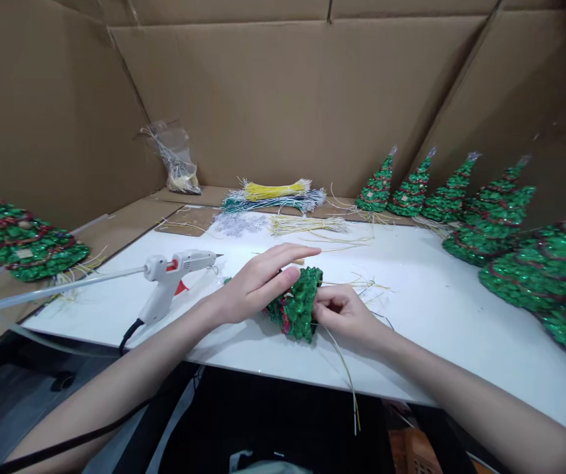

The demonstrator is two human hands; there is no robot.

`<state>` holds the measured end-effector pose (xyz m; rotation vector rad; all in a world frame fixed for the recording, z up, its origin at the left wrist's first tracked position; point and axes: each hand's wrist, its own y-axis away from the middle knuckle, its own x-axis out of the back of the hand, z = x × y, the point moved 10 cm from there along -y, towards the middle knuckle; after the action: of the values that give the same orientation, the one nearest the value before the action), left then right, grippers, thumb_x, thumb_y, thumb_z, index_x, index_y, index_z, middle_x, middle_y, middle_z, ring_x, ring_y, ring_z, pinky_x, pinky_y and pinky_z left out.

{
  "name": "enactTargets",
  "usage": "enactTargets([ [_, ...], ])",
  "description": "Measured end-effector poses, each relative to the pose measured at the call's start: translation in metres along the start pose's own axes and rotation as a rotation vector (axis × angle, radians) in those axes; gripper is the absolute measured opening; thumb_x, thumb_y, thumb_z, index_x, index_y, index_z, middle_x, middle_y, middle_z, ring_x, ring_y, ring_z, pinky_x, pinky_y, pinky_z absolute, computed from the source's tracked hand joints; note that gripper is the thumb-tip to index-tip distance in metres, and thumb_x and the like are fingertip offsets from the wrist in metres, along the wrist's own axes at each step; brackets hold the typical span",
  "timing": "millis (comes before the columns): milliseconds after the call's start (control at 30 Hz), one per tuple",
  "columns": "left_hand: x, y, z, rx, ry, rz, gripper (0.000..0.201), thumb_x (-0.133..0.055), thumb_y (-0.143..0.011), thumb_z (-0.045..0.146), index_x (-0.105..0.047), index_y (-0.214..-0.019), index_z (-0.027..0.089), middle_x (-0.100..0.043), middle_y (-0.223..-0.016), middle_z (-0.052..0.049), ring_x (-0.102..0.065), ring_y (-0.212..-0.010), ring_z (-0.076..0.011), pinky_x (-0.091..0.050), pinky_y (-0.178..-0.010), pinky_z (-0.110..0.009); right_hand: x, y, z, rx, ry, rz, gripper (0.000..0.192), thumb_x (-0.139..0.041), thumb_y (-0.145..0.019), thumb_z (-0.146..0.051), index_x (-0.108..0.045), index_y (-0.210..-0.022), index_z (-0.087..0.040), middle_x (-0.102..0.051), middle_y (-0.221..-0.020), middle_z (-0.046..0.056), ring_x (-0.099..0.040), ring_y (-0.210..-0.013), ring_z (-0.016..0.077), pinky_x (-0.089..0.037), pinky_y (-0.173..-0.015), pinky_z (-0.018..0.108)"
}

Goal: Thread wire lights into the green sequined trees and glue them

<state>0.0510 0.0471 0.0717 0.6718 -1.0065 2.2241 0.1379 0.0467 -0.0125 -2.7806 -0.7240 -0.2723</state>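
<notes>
A small green tinsel Christmas tree (305, 306) with a red garland lies on its side on the white board, its wide base toward the right. Across its upper side lies my left hand (255, 280), palm down, fingers stretched out and thumb against the tinsel. At the open base, my right hand (344, 313) has its fingers bent and pressed together; their tips are hidden at the base. Thin yellow and white wires (346, 368) trail from there over the board's front edge. A white hot glue gun (167, 283) with a red trigger stands left of my left hand.
Finished trees (470, 243) line the right side, and another tree (26, 240) leans at the left. Behind lie bundles of yellow wires (277, 191), pale wires (307, 225) and clear plastic pieces (240, 224). A plastic bag (178, 161) stands against the cardboard wall (283, 99).
</notes>
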Motion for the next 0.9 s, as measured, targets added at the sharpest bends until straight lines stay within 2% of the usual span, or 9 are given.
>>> enactTargets([
  [133, -0.012, 0.003, -0.016, 0.043, 0.098, -0.106, 0.044, -0.034, -0.101, 0.033, -0.049, -0.140, 0.018, -0.052, -0.143, -0.008, -0.047, -0.133, -0.0234, -0.033, -0.113, -0.035, 0.001, -0.001, -0.004, 0.008, -0.002, 0.018, 0.025, -0.050, -0.083, -0.019, -0.044, -0.058, -0.017, -0.032, -0.056, -0.004, -0.029, -0.055, 0.0085, -0.023, -0.051, 0.024],
  [267, -0.016, 0.009, -0.017, -0.022, 0.162, -0.205, 0.051, -0.035, -0.099, 0.038, -0.040, -0.147, 0.021, -0.045, -0.150, -0.007, -0.040, -0.139, -0.0271, -0.028, -0.116, -0.040, 0.002, -0.003, -0.007, 0.012, -0.009, 0.021, 0.024, -0.052, -0.081, -0.020, -0.044, -0.058, -0.017, -0.032, -0.054, -0.004, -0.029, -0.054, 0.0085, -0.024, -0.050, 0.023],
  [433, -0.015, 0.008, -0.017, -0.064, 0.144, -0.193, 0.054, -0.038, -0.098, 0.042, -0.038, -0.148, 0.021, -0.044, -0.150, -0.010, -0.040, -0.138, -0.0292, -0.029, -0.115, -0.042, 0.002, -0.002, -0.007, 0.015, -0.016, 0.021, 0.025, -0.053, -0.080, -0.020, -0.044, -0.057, -0.017, -0.031, -0.053, -0.005, -0.027, -0.052, 0.0077, -0.021, -0.049, 0.023],
  [800, -0.018, 0.008, -0.013, -0.071, 0.094, -0.178, 0.054, -0.038, -0.098, 0.043, -0.041, -0.146, 0.020, -0.047, -0.147, -0.011, -0.043, -0.135, -0.0291, -0.031, -0.113, -0.042, 0.001, -0.002, -0.012, 0.022, 0.006, 0.000, 0.023, -0.050, -0.088, -0.026, -0.054, -0.070, -0.014, -0.029, -0.058, -0.005, -0.027, -0.055, 0.0075, -0.023, -0.049, 0.022],
  [900, -0.017, 0.007, -0.013, -0.065, 0.094, -0.170, 0.053, -0.038, -0.098, 0.042, -0.042, -0.146, 0.019, -0.048, -0.146, -0.012, -0.044, -0.134, -0.0290, -0.032, -0.113, -0.041, 0.001, -0.002, -0.012, 0.026, 0.003, 0.011, 0.023, -0.051, -0.088, -0.024, -0.052, -0.067, -0.014, -0.030, -0.058, -0.006, -0.027, -0.055, 0.0071, -0.023, -0.049, 0.022],
])
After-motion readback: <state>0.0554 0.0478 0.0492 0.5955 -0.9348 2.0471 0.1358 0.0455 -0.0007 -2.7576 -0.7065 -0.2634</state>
